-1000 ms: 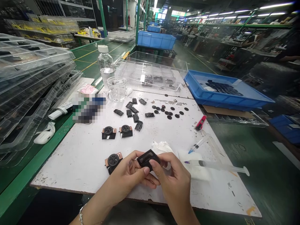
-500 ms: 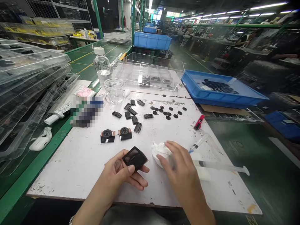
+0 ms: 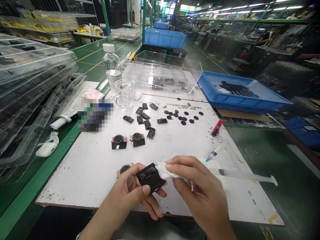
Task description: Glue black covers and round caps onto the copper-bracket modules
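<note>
My left hand point(image 3: 127, 191) is closed on a flat black rectangular part point(image 3: 151, 180) with a dark window, its thumb on the near edge. A crumpled white tissue point(image 3: 163, 170) is pinched in my right hand point(image 3: 202, 186) and touches the part's upper right edge. Partly hidden behind my left fingers is a black wheel-like piece on a copper-coloured base point(image 3: 125, 169). Two similar wheel pieces, one on the left point(image 3: 119, 140) and one beside it point(image 3: 137, 138), stand farther up the white table point(image 3: 87, 166).
Small black plastic parts point(image 3: 147, 124) and several black discs point(image 3: 183, 118) lie mid-table. A red cutter point(image 3: 217, 128) and two syringes, one small point(image 3: 215, 153) and one large point(image 3: 245, 175), are right. A glass mug point(image 3: 125, 95), bottle point(image 3: 111, 65), clear case point(image 3: 162, 75) and blue tray point(image 3: 240, 93) stand beyond.
My right hand has lifted the white tissue from the table and brought it left against the black part. A wheel piece now shows behind my left hand. The view has shifted slightly.
</note>
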{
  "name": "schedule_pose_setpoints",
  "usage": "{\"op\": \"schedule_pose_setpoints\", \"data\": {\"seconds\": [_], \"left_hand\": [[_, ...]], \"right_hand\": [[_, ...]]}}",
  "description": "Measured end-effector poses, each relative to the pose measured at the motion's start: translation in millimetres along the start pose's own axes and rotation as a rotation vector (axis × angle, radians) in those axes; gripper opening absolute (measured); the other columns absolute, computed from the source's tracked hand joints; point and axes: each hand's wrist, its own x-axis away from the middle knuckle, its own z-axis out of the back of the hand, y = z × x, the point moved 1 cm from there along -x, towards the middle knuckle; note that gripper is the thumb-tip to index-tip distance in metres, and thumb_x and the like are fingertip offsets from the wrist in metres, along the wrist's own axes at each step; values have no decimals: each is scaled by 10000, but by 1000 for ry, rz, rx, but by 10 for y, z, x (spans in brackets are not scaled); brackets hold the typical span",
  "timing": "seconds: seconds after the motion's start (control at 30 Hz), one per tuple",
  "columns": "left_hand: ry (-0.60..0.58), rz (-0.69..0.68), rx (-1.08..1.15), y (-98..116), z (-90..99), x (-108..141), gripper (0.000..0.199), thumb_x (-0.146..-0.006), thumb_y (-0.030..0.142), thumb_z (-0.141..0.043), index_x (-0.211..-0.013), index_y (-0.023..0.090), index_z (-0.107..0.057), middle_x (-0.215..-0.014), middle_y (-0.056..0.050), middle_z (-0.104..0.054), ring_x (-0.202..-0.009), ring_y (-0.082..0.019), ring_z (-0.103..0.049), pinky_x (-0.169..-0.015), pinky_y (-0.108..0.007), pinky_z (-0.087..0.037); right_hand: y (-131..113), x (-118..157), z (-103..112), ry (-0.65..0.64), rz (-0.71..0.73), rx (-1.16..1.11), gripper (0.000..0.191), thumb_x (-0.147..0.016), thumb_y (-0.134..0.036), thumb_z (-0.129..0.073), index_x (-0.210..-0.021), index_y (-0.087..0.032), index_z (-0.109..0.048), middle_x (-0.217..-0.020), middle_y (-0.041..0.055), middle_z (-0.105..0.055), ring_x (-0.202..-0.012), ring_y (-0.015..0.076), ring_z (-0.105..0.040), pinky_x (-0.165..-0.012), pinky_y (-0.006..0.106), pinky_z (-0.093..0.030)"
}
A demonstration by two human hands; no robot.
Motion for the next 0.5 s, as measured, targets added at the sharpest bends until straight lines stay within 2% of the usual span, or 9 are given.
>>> {"op": "schedule_pose_setpoints", "data": {"seconds": [0.13,0.23,0.33,0.43,0.5], "left_hand": [[2,-43,-13,-53,26,13,254,-866,287,-674,-1010,160,-507,-879,-117,-757,-630,-223,-745,-538,-269,-593],[3,-27,-19,-68,30,36,255,-872,290,-670,-1009,163,-497,-879,-112,-754,-641,-227,-747,-547,-279,-599],[-18,-16,14,-54,7,60,268,-868,299,-676,-1019,159,-505,-866,-111,-754,-641,-227,-748,-540,-266,-593],[-46,-4,25,-21,-31,79,244,-865,297,-677,-995,148,-533,-874,-123,-754,-644,-223,-749,-539,-250,-586],[-56,0,25,0,-53,88,233,-864,299,-677,-977,146,-542,-869,-122,-754,-639,-221,-748,-540,-251,-587]], "right_hand": [[-1,15,-2,-184,130,49,379,-909,9,-497,-1191,-207,-631,-1155,75,-620,-1073,178,-588,-858,302,-544],[22,45,19,-208,246,93,394,-894,30,-518,-1236,-148,-600,-1165,92,-640,-1094,194,-577,-909,347,-534],[34,67,50,-128,280,226,409,-880,24,-547,-1250,-141,-603,-1176,90,-655,-1118,217,-584,-935,368,-531],[14,78,93,71,206,300,411,-862,16,-574,-1214,-187,-634,-1144,66,-667,-1043,203,-630,-890,337,-561],[-13,85,111,139,149,253,398,-855,11,-587,-1179,-212,-649,-1101,46,-672,-971,175,-651,-835,294,-580]]}}
